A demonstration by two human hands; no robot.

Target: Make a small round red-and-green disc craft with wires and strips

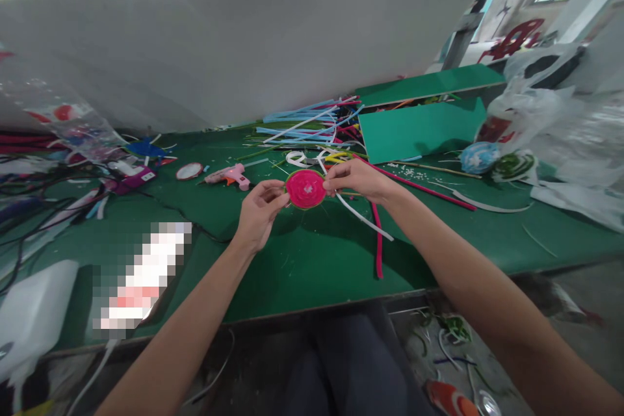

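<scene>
A round pink disc with a green rim [306,189] and a small pale centre is held up over the green table. My left hand [260,211] pinches its left edge between thumb and fingers. On the opposite edge, my right hand [358,180] grips it the same way. A white strip [365,216] hangs from near my right fingers; whether it joins the disc I cannot tell. Below my right wrist, a pink fuzzy strip [378,247] lies on the table. To the left of the disc rests a pink glue gun [233,175]. Scissors with white handles [301,158] lie just behind it.
Blue, white and green strips [302,125] are heaped at the back beside a green open box [422,130]. Plastic bags [526,104] and round balls [480,158] stand at right. A blurred-out lit device [146,276], a white charger [36,312] and cables occupy the left.
</scene>
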